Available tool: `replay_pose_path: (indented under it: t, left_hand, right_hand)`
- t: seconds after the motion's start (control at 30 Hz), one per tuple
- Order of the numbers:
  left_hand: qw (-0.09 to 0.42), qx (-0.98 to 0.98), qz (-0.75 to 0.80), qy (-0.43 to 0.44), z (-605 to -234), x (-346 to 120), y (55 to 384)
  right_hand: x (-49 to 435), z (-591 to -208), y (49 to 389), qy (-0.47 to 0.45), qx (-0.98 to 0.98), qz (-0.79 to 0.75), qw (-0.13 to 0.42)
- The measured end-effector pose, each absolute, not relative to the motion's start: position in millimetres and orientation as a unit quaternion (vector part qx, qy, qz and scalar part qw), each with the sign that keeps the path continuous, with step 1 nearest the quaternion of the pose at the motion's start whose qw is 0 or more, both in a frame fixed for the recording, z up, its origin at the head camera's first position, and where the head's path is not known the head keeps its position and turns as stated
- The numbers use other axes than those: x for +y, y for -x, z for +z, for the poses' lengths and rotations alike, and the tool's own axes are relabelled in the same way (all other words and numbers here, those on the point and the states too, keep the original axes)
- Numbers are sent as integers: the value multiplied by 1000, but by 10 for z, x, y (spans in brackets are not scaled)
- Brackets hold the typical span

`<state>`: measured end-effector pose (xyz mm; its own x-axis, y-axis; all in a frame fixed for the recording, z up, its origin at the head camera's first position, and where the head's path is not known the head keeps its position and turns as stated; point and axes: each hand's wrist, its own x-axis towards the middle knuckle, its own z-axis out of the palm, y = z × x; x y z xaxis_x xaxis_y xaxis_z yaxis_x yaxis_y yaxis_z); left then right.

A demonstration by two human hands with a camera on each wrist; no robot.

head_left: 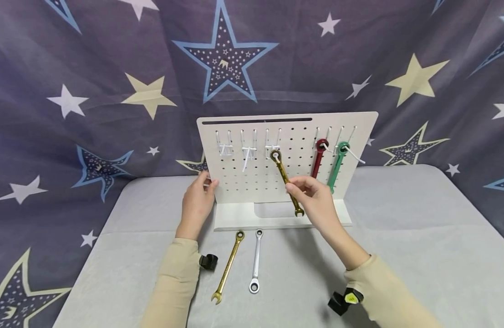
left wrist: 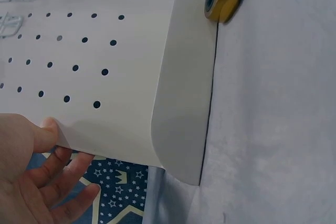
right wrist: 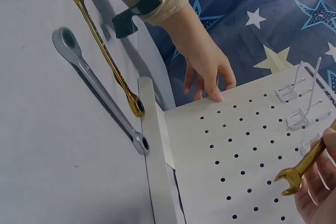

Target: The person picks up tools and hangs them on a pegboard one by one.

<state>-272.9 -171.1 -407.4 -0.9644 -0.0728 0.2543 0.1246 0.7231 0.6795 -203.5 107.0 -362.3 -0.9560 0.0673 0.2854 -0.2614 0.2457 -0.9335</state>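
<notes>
My right hand [head_left: 319,202] pinches a dark gold combination wrench [head_left: 282,172] by its shaft, open end down. The wrench's ring end is at the third white hook [head_left: 272,146] of a white pegboard [head_left: 257,182], overlapping it in the head view. My left hand [head_left: 196,202] grips the board's left edge, thumb [left wrist: 48,129] on the front face. On the right-hand hooks hang a red wrench [head_left: 318,159] and a green wrench [head_left: 338,166] by their ring ends. Before the board's base lie a gold wrench [head_left: 229,266] and a silver wrench [head_left: 257,260].
Two more white hooks, a left one [head_left: 225,149] and a middle one [head_left: 247,152], project from the board. Its base [head_left: 235,217] stands on a grey-covered table [head_left: 124,255]. Close behind hangs a star-patterned cloth [head_left: 276,82].
</notes>
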Motion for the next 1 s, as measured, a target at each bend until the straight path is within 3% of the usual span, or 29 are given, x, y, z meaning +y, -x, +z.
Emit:
replay_pose_path:
  t: [0.7, 1.0]
  left_hand:
    - [130, -918, -375, 10, -4070, -1711, 2718]
    - [131, -919, -372, 11, -4063, -1702, 2716]
  right_hand:
    - [985, -3791, 2371, -9, -779, 613, 133]
    - [982, -3860, 2442, -15, -772, 626, 103]
